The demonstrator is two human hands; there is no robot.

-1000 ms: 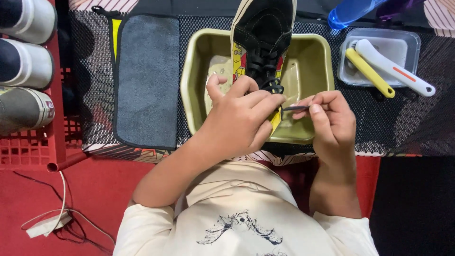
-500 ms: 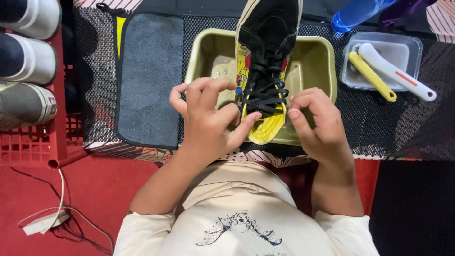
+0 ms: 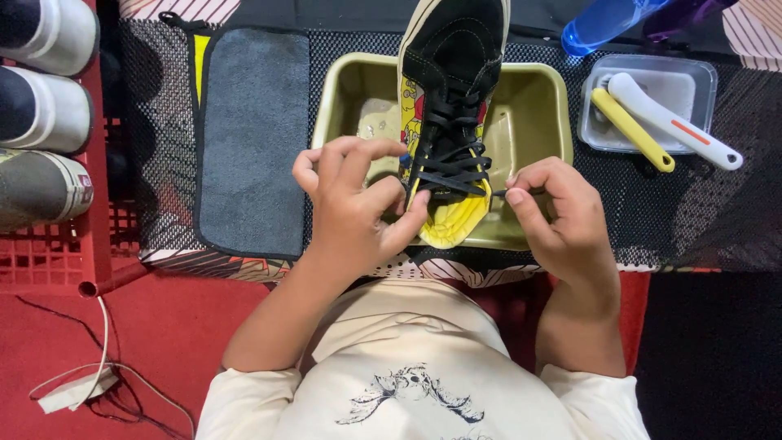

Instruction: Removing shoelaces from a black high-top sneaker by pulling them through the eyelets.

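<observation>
Sneaker (image 3: pixel 453 98) had settled lower over the basin (image 3: pixel 538 106); left hand (image 3: pixel 358 204) and right hand (image 3: pixel 558 216) now pinched its black laces (image 3: pixel 448 167).

Even, bright overhead light; soft shadows fall beneath both hands. Glare glints on the wet basin (image 3: pixel 538 114) floor. Focus holds sharp throughout, with slight stretching at the frame edges.

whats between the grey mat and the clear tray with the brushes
In the head view, the olive basin lies between the grey mat and the clear tray, with the black and yellow shoe in it.
</observation>
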